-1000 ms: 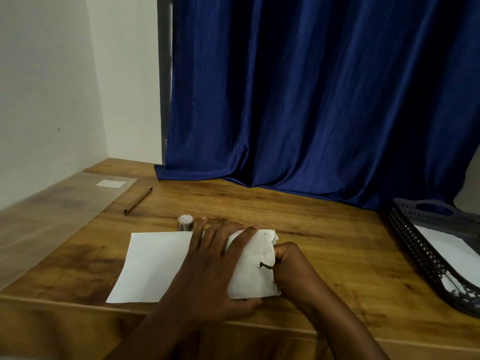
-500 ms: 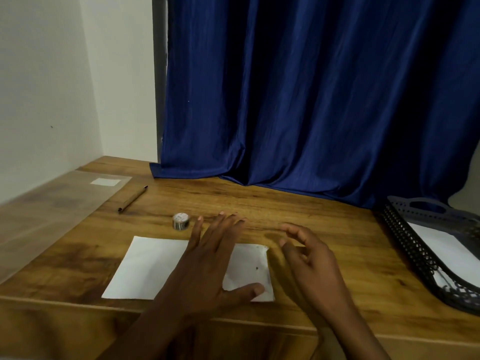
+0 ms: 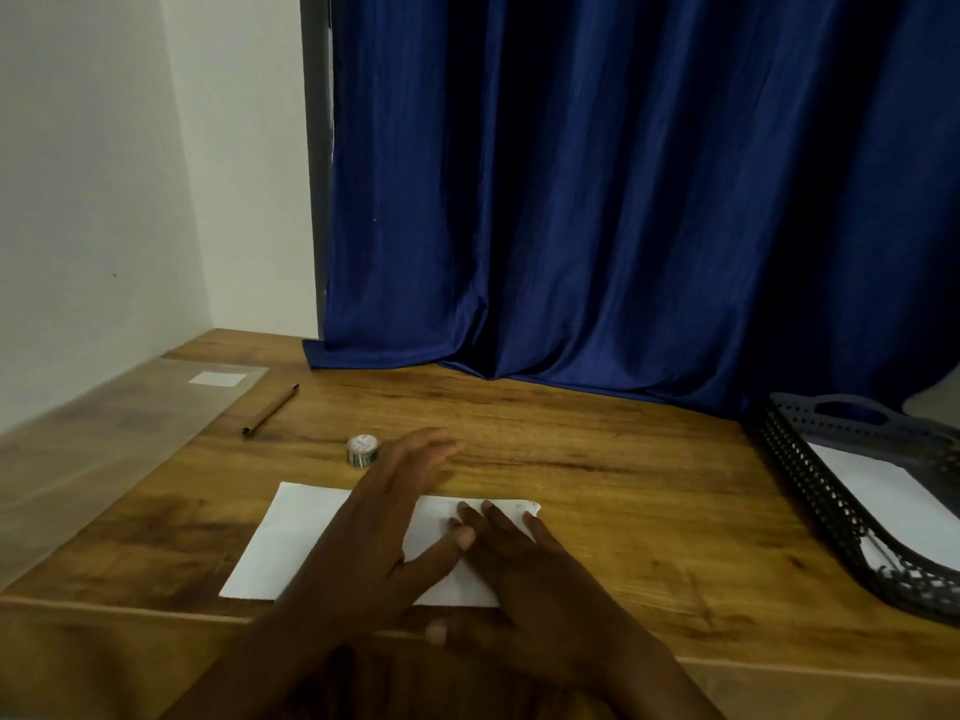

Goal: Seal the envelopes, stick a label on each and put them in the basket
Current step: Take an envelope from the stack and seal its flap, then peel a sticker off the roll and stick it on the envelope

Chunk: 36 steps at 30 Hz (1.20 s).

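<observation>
Your left hand (image 3: 374, 532) lies flat with straight fingers over the middle of the white envelope (image 3: 306, 543), its fingertips blurred and reaching past the envelope's far edge toward the small tape roll (image 3: 362, 450). Your right hand (image 3: 524, 579) rests flat on the envelope's right part, fingers straight and spread, thumb hanging over the near edge of the counter (image 3: 623, 491). Neither hand grips anything; both press down with open palms. The envelope lies on the counter close to its near edge, long side across your view, its right far corner slightly crumpled. The tape roll stands just beyond the envelope, apart from it. A pen (image 3: 270, 410) lies farther left and back, beside a clear plastic sheet (image 3: 130, 423) carrying one white label (image 3: 217, 378). At the right end sits the dark perforated basket (image 3: 810, 470), with a white envelope in it (image 3: 883, 501). A blue curtain (image 3: 623, 200) hangs behind the counter.
</observation>
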Available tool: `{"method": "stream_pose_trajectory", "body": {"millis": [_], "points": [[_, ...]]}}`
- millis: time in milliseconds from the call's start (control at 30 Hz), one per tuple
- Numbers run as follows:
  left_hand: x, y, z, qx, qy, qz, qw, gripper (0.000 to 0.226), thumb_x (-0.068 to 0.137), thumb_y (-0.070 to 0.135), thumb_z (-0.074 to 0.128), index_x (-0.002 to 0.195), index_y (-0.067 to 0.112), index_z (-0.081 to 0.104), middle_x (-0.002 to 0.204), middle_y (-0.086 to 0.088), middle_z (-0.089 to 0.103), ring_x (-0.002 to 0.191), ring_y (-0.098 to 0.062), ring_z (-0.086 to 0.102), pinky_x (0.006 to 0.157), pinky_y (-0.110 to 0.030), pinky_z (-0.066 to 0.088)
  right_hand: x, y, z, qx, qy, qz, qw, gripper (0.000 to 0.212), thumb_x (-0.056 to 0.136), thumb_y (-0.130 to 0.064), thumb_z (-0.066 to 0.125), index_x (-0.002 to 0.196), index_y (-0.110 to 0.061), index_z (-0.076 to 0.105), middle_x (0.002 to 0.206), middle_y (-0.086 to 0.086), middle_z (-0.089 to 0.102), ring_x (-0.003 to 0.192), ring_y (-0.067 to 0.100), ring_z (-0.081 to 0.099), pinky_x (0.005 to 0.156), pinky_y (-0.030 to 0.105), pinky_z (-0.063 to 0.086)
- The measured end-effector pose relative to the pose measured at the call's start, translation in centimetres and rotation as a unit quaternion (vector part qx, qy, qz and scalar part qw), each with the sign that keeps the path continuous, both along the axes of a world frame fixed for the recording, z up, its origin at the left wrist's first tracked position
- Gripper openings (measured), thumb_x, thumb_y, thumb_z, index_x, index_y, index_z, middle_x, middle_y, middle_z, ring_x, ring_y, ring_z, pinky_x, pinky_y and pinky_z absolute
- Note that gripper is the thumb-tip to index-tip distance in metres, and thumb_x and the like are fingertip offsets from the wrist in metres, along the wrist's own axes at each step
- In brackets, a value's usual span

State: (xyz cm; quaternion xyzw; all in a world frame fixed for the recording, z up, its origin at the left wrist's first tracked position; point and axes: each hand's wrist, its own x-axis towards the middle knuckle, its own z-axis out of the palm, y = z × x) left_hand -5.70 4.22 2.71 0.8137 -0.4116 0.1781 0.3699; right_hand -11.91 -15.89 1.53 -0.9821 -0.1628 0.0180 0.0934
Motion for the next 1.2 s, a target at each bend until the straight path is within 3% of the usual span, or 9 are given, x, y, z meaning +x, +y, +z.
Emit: {"method": "stream_pose_trajectory", "body": {"millis": [133, 300, 467, 600, 700, 833, 967, 1067, 1200], "points": [[0.1, 3.5, -0.6, 0.206, 0.023, 0.042, 0.977, 0.085, 0.074, 0.096, 0.040, 0.148, 0.063, 0.015, 0.146, 0.052, 0.000, 0.138, 0.023, 0.000, 0.112, -0.017, 0.015, -1.2, -1.9, -0.3, -0.028, -0.002, -0.014, 0.999, 0.111, 0.072, -0.098, 0.028, 0.157, -0.040, -0.015, 0.161, -0.025, -0.025, 0.135, -0.014, -0.038, 0.117, 0.029, -0.021], [-0.6, 8.1, -0.9, 0.305, 0.027, 0.063, 0.950, 0.085, 0.066, 0.100, 0.041, 0.140, 0.075, 0.009, 0.147, 0.053, -0.012, 0.134, 0.023, -0.019, 0.116, -0.022, 0.004, -3.2, -4.1, -0.7, -0.030, -0.036, -0.033, 0.998, 0.106, 0.069, -0.097, 0.037, 0.152, -0.054, -0.015, 0.149, -0.045, -0.031, 0.131, -0.022, -0.036, 0.111, 0.019, -0.020], [-1.5, 10.6, -2.1, 0.260, -0.018, 0.051, 0.964, 0.066, 0.085, 0.080, 0.049, 0.146, 0.064, 0.029, 0.155, 0.042, 0.021, 0.144, 0.015, 0.015, 0.114, -0.025, 0.025, -5.2, -6.2, -1.1, 0.018, -0.089, -0.029, 0.995, 0.080, 0.078, -0.076, 0.058, 0.147, -0.065, 0.019, 0.152, -0.051, -0.003, 0.142, -0.023, -0.005, 0.116, 0.013, -0.001], [-1.3, 10.8, -3.0, 0.173, -0.015, 0.027, 0.984, 0.054, 0.089, 0.061, 0.056, 0.141, 0.052, 0.048, 0.146, 0.035, 0.044, 0.136, 0.012, 0.039, 0.109, -0.007, 0.032, -6.5, -7.5, -0.7, 0.222, -0.114, -0.020, 0.968, 0.049, 0.077, -0.034, 0.086, 0.121, -0.047, 0.069, 0.137, -0.034, 0.055, 0.134, -0.008, 0.046, 0.115, 0.024, 0.036], [-0.9, 10.6, -3.2, 0.048, 0.079, 0.028, 0.995, 0.038, 0.091, 0.061, 0.058, 0.128, 0.054, 0.061, 0.130, 0.032, 0.061, 0.121, 0.009, 0.057, 0.096, -0.011, 0.046, -7.1, -8.2, 0.6, 0.369, -0.109, -0.053, 0.921, 0.036, 0.078, 0.000, 0.082, 0.099, -0.029, 0.082, 0.111, -0.009, 0.077, 0.112, 0.010, 0.069, 0.096, 0.025, 0.054], [-0.7, 8.7, -1.9, -0.126, 0.202, 0.034, 0.971, 0.028, 0.081, 0.048, 0.068, 0.109, 0.047, 0.073, 0.107, 0.012, 0.077, 0.099, -0.009, 0.073, 0.079, -0.023, 0.059, -6.5, -7.7, 3.1, 0.488, -0.172, -0.118, 0.848, 0.010, 0.071, -0.021, 0.079, 0.080, -0.026, 0.082, 0.079, 0.003, 0.079, 0.069, 0.011, 0.074, 0.058, 0.019, 0.055], [-0.4, 6.2, 0.6, -0.238, 0.219, 0.060, 0.944, 0.025, 0.083, 0.033, 0.067, 0.101, 0.049, 0.074, 0.093, 0.025, 0.075, 0.082, 0.005, 0.071, 0.055, -0.011, 0.054, -4.6, -6.9, 4.2, 0.573, -0.184, -0.132, 0.787, 0.028, 0.075, -0.019, 0.079, 0.102, -0.026, 0.077, 0.092, 0.002, 0.080, 0.078, 0.017, 0.078, 0.057, 0.019, 0.057], [1.6, 5.8, 0.3, -0.208, 0.216, 0.145, 0.943, 0.038, 0.080, 0.044, 0.069, 0.115, 0.048, 0.056, 0.083, 0.021, 0.074, 0.077, 0.002, 0.070, 0.052, -0.018, 0.055, -2.1, -6.5, 3.2, 0.584, -0.157, -0.174, 0.777, 0.050, 0.075, -0.023, 0.082, 0.122, -0.032, 0.064, 0.102, -0.003, 0.079, 0.090, 0.016, 0.076, 0.064, 0.026, 0.061], [3.2, 6.1, -1.6, -0.025, 0.185, 0.254, 0.949, 0.097, 0.072, 0.063, 0.075, 0.150, 0.043, 0.022, 0.124, 0.008, 0.063, 0.110, -0.015, 0.062, 0.086, -0.038, 0.055, -0.1, -6.2, 0.1, 0.355, -0.167, -0.301, 0.869, 0.075, 0.080, -0.042, 0.081, 0.144, -0.045, 0.041, 0.135, -0.022, 0.054, 0.124, 0.007, 0.054, 0.099, 0.031, 0.050]]}}
